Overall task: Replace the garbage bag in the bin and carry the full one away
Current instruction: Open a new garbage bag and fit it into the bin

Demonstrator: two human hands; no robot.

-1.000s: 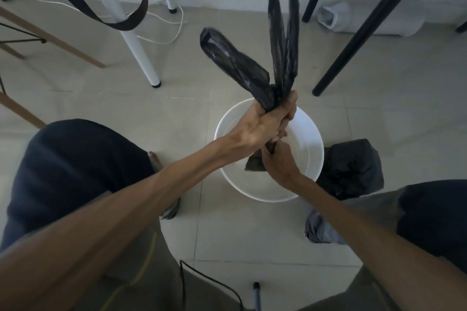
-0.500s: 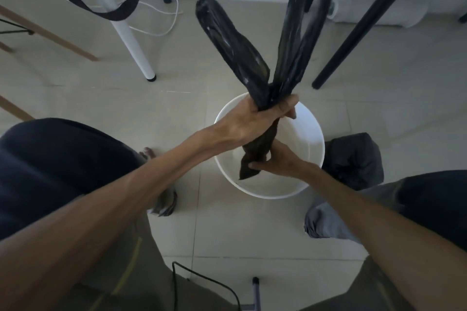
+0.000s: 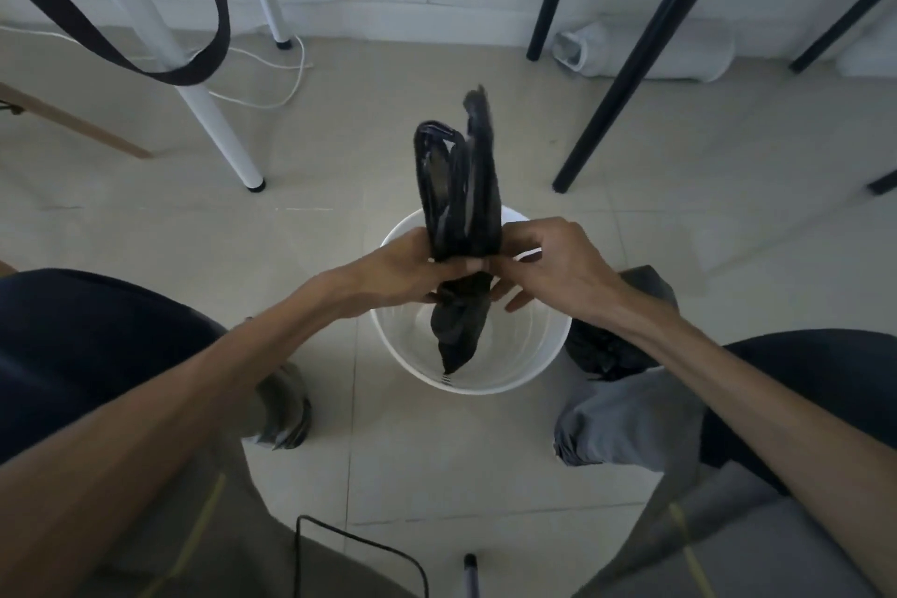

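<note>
A round white bin stands on the tiled floor between my knees. Above its mouth I hold a bunched black garbage bag; its two handle loops stick up together and its lower end hangs down into the bin. My left hand grips the bag's gathered middle from the left. My right hand pinches the same spot from the right, fingers partly spread. A full, dark garbage bag sits on the floor right of the bin, partly hidden by my right forearm.
White table legs and a looping black strap are at the back left, black legs at the back right. A white cable lies on the floor. A white cylinder lies by the wall. My feet flank the bin.
The bag's two loops, spread apart and raised before, are now lowered and pressed together. My right hand moved up from the bag's lower end to its gathered middle, beside my left hand.
</note>
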